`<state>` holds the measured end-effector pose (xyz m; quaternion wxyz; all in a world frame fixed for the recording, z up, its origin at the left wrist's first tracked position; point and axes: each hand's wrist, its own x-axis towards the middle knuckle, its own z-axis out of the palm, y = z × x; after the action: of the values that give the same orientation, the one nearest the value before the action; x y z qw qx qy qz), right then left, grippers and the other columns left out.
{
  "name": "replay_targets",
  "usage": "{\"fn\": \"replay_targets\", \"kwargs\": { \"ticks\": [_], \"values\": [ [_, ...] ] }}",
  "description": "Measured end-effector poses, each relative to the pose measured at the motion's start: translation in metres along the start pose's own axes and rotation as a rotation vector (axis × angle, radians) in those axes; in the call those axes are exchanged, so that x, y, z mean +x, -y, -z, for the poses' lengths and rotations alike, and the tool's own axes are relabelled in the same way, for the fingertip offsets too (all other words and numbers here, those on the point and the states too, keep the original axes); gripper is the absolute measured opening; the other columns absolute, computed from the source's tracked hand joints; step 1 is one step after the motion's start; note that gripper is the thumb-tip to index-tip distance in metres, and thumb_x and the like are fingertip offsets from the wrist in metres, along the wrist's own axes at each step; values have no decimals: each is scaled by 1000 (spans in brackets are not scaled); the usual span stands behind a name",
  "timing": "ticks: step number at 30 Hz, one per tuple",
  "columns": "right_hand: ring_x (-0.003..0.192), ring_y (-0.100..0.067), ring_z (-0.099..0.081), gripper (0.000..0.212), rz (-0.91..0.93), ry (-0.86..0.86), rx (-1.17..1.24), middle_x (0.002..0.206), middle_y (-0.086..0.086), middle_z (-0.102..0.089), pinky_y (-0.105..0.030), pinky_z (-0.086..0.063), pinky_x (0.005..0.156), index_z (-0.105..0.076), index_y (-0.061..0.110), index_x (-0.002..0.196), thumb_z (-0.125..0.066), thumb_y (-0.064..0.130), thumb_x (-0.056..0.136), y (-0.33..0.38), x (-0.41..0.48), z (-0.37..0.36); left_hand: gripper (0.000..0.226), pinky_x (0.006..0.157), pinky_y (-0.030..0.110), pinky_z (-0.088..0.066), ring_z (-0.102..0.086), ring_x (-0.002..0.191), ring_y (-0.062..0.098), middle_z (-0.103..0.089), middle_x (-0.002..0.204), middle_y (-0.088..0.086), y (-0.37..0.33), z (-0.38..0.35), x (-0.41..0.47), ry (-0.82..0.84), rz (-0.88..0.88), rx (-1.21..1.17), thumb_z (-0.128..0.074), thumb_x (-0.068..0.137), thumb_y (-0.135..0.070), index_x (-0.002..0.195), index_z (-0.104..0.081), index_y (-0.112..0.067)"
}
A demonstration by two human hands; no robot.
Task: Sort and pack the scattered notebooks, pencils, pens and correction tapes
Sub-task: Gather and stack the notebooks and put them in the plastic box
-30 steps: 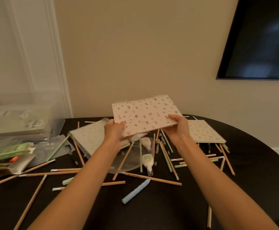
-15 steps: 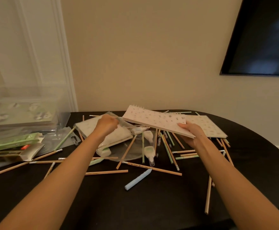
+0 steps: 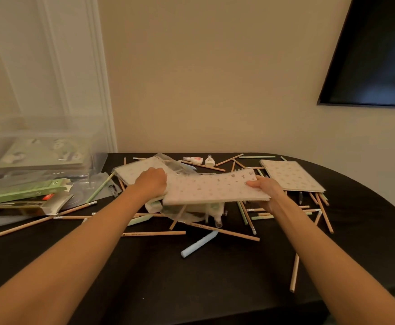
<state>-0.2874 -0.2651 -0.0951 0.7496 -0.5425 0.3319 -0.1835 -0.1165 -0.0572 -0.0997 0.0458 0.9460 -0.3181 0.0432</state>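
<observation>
Notebook (image 3: 215,188): we've lowered it flat, ready for stacking.
Right hand (image 3: 265,187): pinches its edge.
Left hand (image 3: 150,184): grip unclear.

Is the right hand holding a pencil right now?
No, the right hand grips the right edge of a spotted notebook.

We see a dim room in warm, yellowish light, soft on the wall (image 3: 215,78) and brighter toward 4 o'clock. The dark table (image 3: 191,282) swallows shadows. The screen (image 3: 374,55) at 2 o'clock carries a faint bluish reflection. The clear box (image 3: 39,132) at 9 o'clock and the notebook (image 3: 215,188) at centre look blurred; wide-angle bend curves the table's rim from 3 to 5 o'clock.
</observation>
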Motion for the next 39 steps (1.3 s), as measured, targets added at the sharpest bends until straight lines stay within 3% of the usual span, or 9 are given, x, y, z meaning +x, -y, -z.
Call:
{"fn": "replay_targets", "kwargs": {
  "ticks": [6, 9, 16, 19, 23, 26, 31, 34, 39],
  "values": [
    [82, -18, -63, 34, 186, -217, 14, 116, -10, -61, -31, -54, 61, -54, 12, 122, -46, -2, 92, -29, -7, -20, 24, 73, 29, -37, -53, 102, 26, -54, 114, 13, -3, 5, -13, 25, 46, 119, -40, 94, -11, 114, -51, -6],
    [93, -18, -61, 36, 227, -266, 74, 121, -7, -57, -35, -56, 73, -48, 13, 127, -43, 0, 94, -44, -13, -42, 26, 76, 29, -38, -51, 108, 27, -51, 117, 12, -9, 4, -18, 18, 16, 125, -49, 92, -13, 117, -50, -7],
    [117, -29, -51, 44, 101, -58, 12, 136, -13, -43, -47, -48, 94, -26, 9, 136, -36, -2, 95, -58, -16, -112, 24, 84, 33, -42, -52, 108, 28, -52, 118, 14, -11, -3, -25, -69, -58, 90, -44, 94, -10, 116, -50, -4],
    [114, -33, -55, 51, -93, 125, 127, 129, -19, -50, -44, -50, 88, -29, 8, 141, -32, -11, 94, -56, -13, -113, 21, 79, 32, -41, -53, 104, 27, -55, 114, 12, -13, -7, -27, -70, -82, 97, -45, 93, -13, 111, -53, -7],
    [74, -26, -63, 38, -152, 140, 70, 88, -14, -58, -37, -54, 70, -44, 3, 122, -43, -15, 88, -55, 1, -112, 23, 71, 29, -36, -54, 98, 25, -56, 109, 11, -16, -7, -19, -164, -38, -37, -40, 95, -18, 107, -56, -7],
    [76, -26, -65, 39, -95, 155, 115, 102, -15, -61, -33, -57, 55, -46, 4, 119, -42, -17, 87, -57, 12, -119, 24, 74, 28, -38, -55, 101, 24, -58, 113, 10, -22, -2, -2, -262, -48, -133, -42, 94, -13, 114, -54, -6],
    [82, -30, -62, 36, -76, 158, 176, 112, -17, -57, -34, -56, 48, -51, 4, 106, -39, -21, 84, -57, 28, -134, 23, 69, 28, -36, -56, 96, 25, -60, 108, 11, -27, -7, 15, -325, -109, -212, -40, 95, -8, 115, -52, -7],
    [87, -31, -61, 44, -71, 151, 176, 118, -19, -57, -36, -57, 48, -51, 3, 118, -38, -22, 84, -54, 35, -147, 21, 68, 29, -35, -56, 94, 27, -61, 104, 12, -14, -13, 21, -331, -121, -253, -39, 94, -9, 110, -53, -8],
    [82, -31, -61, 43, -123, 166, 239, 95, -14, -60, -43, -56, 59, -48, 10, 112, -34, -21, 84, -60, 42, -156, 17, 66, 31, -38, -57, 87, 26, -63, 96, 11, -2, -15, 29, -384, -152, -323, -38, 96, -11, 100, -55, -9]
  ]
}}
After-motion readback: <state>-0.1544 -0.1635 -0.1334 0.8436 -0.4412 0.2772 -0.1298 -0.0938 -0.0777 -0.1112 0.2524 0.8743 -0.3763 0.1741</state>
